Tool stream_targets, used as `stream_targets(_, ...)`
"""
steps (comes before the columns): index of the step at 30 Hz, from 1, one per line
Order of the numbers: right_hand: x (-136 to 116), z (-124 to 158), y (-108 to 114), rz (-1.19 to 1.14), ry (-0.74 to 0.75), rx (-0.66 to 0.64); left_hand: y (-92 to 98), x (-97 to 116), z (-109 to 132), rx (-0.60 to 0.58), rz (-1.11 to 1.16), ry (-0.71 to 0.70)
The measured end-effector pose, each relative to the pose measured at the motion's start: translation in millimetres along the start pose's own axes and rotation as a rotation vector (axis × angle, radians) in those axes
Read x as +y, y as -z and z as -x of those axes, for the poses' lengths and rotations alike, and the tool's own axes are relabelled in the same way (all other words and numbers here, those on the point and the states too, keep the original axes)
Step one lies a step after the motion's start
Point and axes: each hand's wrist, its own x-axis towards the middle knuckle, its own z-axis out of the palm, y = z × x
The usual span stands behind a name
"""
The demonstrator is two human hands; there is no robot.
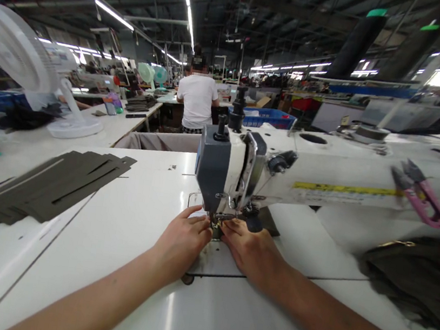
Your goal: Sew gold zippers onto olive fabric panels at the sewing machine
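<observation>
Both hands meet under the head of a white and grey sewing machine (223,171), close around its presser foot. My left hand (185,239) is on the left of the foot, its fingers bent in and their tips at a small dark olive fabric piece (271,221). From the right, my right hand (251,246) pinches the same piece, with fingers drawn together beside the foot. Most of the fabric is hidden by the right hand and the machine; a corner shows behind that hand.
Stacked dark olive cut panels (58,180) lie at left. A white fan (74,125) stands beyond them. Pink-handled thread snips (424,196) rest against the machine arm, above a yellow measuring tape (339,188). Dark fabric (424,281) is heaped at right. A person (198,99) sits ahead.
</observation>
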Motion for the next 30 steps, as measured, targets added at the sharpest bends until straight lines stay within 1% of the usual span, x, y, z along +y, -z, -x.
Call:
stream_targets(6,3.1,3.7,-5.2,-0.050,-0.011,0.012,-3.8,-0.9,2.7,0.015,0.010,0.043)
stream_targets(8,9.8,5.7,-1.3,-0.106,0.018,-0.007,-6.6,-3.9,4.9,0.045,0.044,0.075)
stream_targets(9,14.1,7.1,2.5,-0.098,0.020,-0.031,-7.2,-4.9,6.2,0.062,0.062,0.090)
stream_targets(11,21.9,11.3,13.1,0.015,-0.044,-0.078,-5.1,-3.3,8.7,0.093,0.084,0.112)
stream_targets(13,23.6,18.1,25.0,0.177,-0.167,-0.091,1.6,6.7,10.5,0.114,0.086,0.112)
stream_targets(14,20.3,22.4,30.3,0.235,-0.221,-0.090,5.9,14.9,10.9,0.122,0.091,0.102)
stream_targets(15,13.8,27.4,34.9,0.259,-0.254,-0.095,10.2,24.8,10.8,0.123,0.105,0.087)
stream_targets(17,-7.9,39.1,41.2,0.211,-0.285,-0.126,16.4,45.8,9.3,0.097,0.155,0.035)
stream_targets(19,-35.6,53.1,45.3,0.039,-0.320,-0.138,17.4,61.7,6.7,0.046,0.238,-0.025)
stream_targets(21,-61.6,68.4,48.9,-0.213,-0.378,-0.115,14.2,68.3,4.6,-0.002,0.335,-0.050)
stream_targets(22,-72.0,75.8,50.7,-0.353,-0.424,-0.122,12.4,68.5,4.1,-0.010,0.385,-0.026)
stream_targets(23,-80.5,82.0,52.2,-0.513,-0.486,-0.151,11.0,67.4,4.0,-0.013,0.439,0.030)
stream_targets(24,-86.9,86.5,53.3,-0.700,-0.565,-0.191,10.6,65.7,4.2,-0.010,0.502,0.114)
stream_targets(26,-94.3,87.6,53.3,-1.125,-0.754,-0.240,13.0,63.2,4.8,0.017,0.664,0.323)
stream_targets(27,-95.8,83.6,52.1,-1.339,-0.846,-0.218,15.2,63.0,4.8,0.032,0.761,0.417)
stream_targets(28,-95.9,76.7,50.2,-1.531,-0.923,-0.164,17.6,63.4,4.6,0.039,0.870,0.489)
stream_targets(30,-93.4,57.5,44.9,-1.800,-1.015,-0.024,21.5,65.7,3.6,0.030,1.094,0.572)
